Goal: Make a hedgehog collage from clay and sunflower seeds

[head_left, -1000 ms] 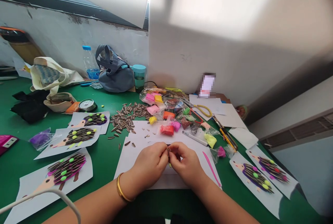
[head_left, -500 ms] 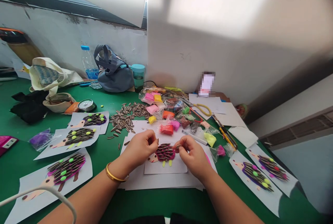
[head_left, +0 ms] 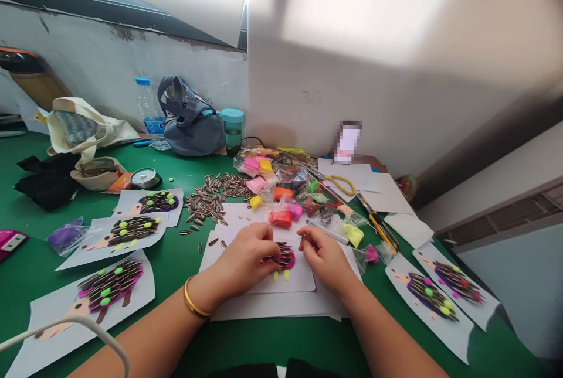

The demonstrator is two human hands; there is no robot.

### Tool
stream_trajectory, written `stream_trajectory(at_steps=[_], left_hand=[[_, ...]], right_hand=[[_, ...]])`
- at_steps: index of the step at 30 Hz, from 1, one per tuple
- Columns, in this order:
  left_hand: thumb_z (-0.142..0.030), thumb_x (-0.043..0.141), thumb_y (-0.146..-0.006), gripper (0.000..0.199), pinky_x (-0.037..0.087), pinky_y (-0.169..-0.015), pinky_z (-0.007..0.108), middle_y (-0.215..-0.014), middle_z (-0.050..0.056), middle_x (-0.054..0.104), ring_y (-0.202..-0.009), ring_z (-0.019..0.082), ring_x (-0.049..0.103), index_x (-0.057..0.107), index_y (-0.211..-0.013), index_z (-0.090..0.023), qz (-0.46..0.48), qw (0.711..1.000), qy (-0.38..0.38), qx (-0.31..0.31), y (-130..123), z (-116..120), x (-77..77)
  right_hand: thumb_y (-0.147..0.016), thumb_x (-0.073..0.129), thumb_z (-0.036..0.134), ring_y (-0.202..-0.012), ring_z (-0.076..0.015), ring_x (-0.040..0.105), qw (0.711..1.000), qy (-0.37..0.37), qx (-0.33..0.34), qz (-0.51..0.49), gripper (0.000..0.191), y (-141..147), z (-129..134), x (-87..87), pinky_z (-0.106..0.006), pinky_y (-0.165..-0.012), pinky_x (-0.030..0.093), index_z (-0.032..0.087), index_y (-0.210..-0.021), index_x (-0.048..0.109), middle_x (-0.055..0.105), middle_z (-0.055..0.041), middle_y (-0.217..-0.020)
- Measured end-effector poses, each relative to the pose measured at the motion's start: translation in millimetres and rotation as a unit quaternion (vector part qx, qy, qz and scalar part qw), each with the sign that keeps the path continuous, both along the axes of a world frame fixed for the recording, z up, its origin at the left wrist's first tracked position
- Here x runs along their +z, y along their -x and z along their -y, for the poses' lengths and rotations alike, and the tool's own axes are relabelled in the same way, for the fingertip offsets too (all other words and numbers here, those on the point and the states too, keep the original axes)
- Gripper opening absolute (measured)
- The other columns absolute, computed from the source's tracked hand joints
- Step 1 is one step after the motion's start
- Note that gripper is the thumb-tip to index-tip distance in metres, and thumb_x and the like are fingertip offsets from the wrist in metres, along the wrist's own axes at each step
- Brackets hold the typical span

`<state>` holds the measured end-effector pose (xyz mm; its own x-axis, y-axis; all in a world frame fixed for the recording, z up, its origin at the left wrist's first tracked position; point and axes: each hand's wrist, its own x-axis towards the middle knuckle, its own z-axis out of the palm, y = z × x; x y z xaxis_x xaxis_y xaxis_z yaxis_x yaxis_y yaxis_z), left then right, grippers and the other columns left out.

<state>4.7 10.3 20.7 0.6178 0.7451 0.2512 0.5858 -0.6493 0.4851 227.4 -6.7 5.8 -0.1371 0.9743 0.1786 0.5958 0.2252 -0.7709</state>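
A small hedgehog picture [head_left: 287, 259], with a magenta clay body, dark striped seeds and yellow-green feet, lies on white paper [head_left: 303, 283] in front of me. My left hand [head_left: 244, 258] reaches over its left side and covers the head. Those fingers are pinched together at the seeds, and what they hold is hidden. To the right of the hedgehog, my right hand [head_left: 328, 258] hovers with thumb and fingers curled together. Anything between its fingertips is too small to make out. A heap of sunflower seeds [head_left: 206, 205] lies beyond my left hand.
Bagged coloured clay [head_left: 280, 218] and yellow-handled scissors [head_left: 341, 184] lie behind the paper. Finished hedgehog cards stand left [head_left: 136, 296] and right [head_left: 440, 331]. A blue bag [head_left: 193, 132], a cup [head_left: 233, 129] and a water bottle [head_left: 152, 120] line the wall. A white cable [head_left: 88, 320] crosses lower left.
My left hand has moved right and down onto the hedgehog, now covering its head. The seed seen in my right fingertips no longer shows, and that hand is slightly clear of the hedgehog.
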Motion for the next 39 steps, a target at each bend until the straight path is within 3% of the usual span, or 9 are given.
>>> stream_trajectory(at_steps=[6,11,14,19,25,29,34,39], left_hand=[[-0.014,0.066,-0.077,0.015,0.037,-0.078,0.034,-0.093,0.004,0.059,-0.086,0.019,0.051,0.069,-0.088,-0.025,-0.053,0.997,-0.039,-0.030,-14,15,-6.8],[-0.014,0.062,-0.082,0.012,0.038,-0.081,0.033,-0.092,0.004,0.059,-0.087,0.019,0.052,0.068,-0.087,-0.024,-0.034,0.998,-0.032,-0.029,-11,13,-4.9],[-0.019,0.066,-0.080,0.011,0.041,-0.082,0.034,-0.096,0.005,0.059,-0.092,0.021,0.054,0.066,-0.091,-0.023,-0.008,1.000,-0.002,0.000,-2,5,1.3],[-0.031,0.077,-0.071,0.036,0.045,-0.083,0.036,-0.107,0.007,0.060,-0.098,0.026,0.057,0.064,-0.104,-0.023,-0.060,0.993,0.054,0.084,24,-14,8.3],[-0.024,0.063,-0.082,0.017,0.042,-0.083,0.038,-0.102,0.008,0.064,-0.098,0.027,0.059,0.068,-0.097,-0.021,-0.160,0.980,0.041,0.113,30,-20,4.2],[-0.021,0.057,-0.085,0.012,0.041,-0.079,0.036,-0.095,0.008,0.063,-0.092,0.025,0.059,0.066,-0.092,-0.020,-0.198,0.971,0.028,0.131,29,-22,-0.8],[-0.018,0.044,-0.091,0.023,0.039,-0.079,0.038,-0.097,0.009,0.063,-0.096,0.026,0.058,0.067,-0.093,-0.021,-0.210,0.963,0.010,0.166,31,-25,-1.2],[-0.029,0.055,-0.089,0.015,0.037,-0.083,0.039,-0.104,0.008,0.062,-0.103,0.026,0.055,0.067,-0.094,-0.021,-0.201,0.964,0.023,0.176,22,-22,-0.6]], right_hand=[[-0.085,0.046,0.016,-0.074,-0.0169,0.062,1.000,0.004,0.009,-0.002,0.026,-1,0,-3.7,-0.028,-0.069,0.047,0.021,-0.106,0.060,0.067,-0.0001,-0.081],[-0.084,0.048,0.016,-0.073,-0.0165,0.062,1.000,0.012,0.017,-0.005,0.020,-1,0,0.2,-0.028,-0.067,0.047,0.022,-0.097,0.060,0.067,0.0005,-0.081],[-0.082,0.048,0.016,-0.073,-0.0166,0.062,1.000,0.011,0.017,0.006,0.013,-2,1,3.3,-0.027,-0.066,0.046,0.022,-0.088,0.059,0.068,0.0004,-0.080],[-0.084,0.048,0.019,-0.073,-0.0169,0.063,0.999,0.015,-0.010,0.036,0.014,-6,-2,1.2,-0.028,-0.066,0.046,0.022,-0.090,0.060,0.069,-0.0001,-0.083],[-0.087,0.045,0.019,-0.082,-0.0209,0.066,0.992,-0.006,-0.054,0.113,0.025,-11,-7,-3.6,-0.032,-0.070,0.047,0.022,-0.105,0.063,0.072,-0.0029,-0.091],[-0.089,0.042,0.015,-0.089,-0.0217,0.067,0.986,-0.023,-0.044,0.158,0.031,-13,-10,-4.6,-0.033,-0.075,0.049,0.023,-0.108,0.066,0.072,-0.0043,-0.098],[-0.089,0.042,0.010,-0.099,-0.0232,0.065,0.977,-0.007,-0.020,0.213,0.034,-13,-12,-8.3,-0.035,-0.083,0.048,0.020,-0.106,0.069,0.070,-0.0069,-0.103],[-0.090,0.044,0.012,-0.100,-0.0214,0.063,0.971,0.027,-0.029,0.236,0.031,-11,-12,-5.8,-0.031,-0.084,0.044,0.019,-0.108,0.069,0.069,-0.0068,-0.104]])
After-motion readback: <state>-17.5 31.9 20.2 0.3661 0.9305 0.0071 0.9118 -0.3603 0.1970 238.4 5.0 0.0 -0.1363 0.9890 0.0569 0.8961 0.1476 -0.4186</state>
